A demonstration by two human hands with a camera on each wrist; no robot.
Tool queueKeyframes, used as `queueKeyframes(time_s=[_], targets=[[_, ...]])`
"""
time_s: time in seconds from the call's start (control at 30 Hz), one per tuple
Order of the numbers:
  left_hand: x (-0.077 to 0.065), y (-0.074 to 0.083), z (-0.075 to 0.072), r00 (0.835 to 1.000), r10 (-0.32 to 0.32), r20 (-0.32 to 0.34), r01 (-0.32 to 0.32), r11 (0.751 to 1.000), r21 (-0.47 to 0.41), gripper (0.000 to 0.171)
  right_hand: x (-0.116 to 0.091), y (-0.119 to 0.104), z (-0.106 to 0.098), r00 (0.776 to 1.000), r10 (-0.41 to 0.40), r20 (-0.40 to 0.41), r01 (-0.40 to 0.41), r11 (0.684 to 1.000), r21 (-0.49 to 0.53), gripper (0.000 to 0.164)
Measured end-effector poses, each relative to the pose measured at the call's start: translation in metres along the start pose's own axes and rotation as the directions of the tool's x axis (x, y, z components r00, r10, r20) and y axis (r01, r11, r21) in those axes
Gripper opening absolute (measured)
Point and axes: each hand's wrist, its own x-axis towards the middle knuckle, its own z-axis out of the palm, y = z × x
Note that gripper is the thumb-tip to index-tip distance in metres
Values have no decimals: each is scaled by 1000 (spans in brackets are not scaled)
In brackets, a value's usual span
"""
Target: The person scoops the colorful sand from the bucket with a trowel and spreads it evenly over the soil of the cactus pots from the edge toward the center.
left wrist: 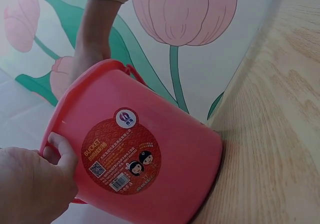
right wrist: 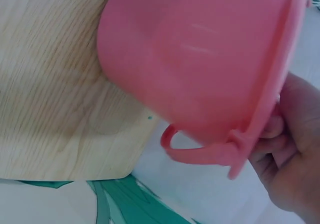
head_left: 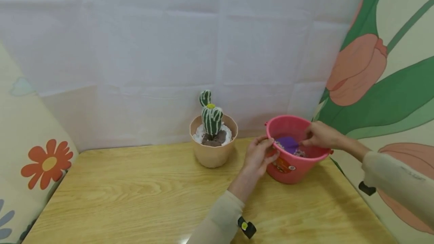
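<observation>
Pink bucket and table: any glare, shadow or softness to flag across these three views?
Head: glare on the table at the bottom edge, soft shadow right of the pink bucket; left wrist: the word BUCKET legible on the label; right wrist: faint pale streaks on the bucket wall, slightly soft detail.

Your left sleeve (head_left: 217, 215), nearer you than the bucket (head_left: 300, 172), is pale cream, with a small black block (head_left: 249, 231) bearing a yellow mark (head_left: 244, 226) near its cuff (head_left: 236, 200). Your right sleeve (head_left: 393, 178), right of the bucket, matches it in colour and shows a faint grey marking (head_left: 411, 173) and a second black block (head_left: 367, 188).
</observation>
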Motion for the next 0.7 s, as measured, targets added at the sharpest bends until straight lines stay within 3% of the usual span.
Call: queueKeyframes(time_s=[0.33, 0.53, 0.7], targets=[[-3, -1, 0, 1000, -8, 2, 8, 1000, -6, 22, -13, -3, -13, 996, 1, 92, -17, 985, 173, 22], [-4, 0, 0, 1000, -13, 3, 13, 1000, 1, 23, -27, 4, -20, 989, 31, 144, -76, 945, 318, 26], [-3, 1, 0, 1000, -7, 0, 7, 1000, -1, 26, -33, 4, -23, 985, 73, 155, -128, 917, 378, 28]])
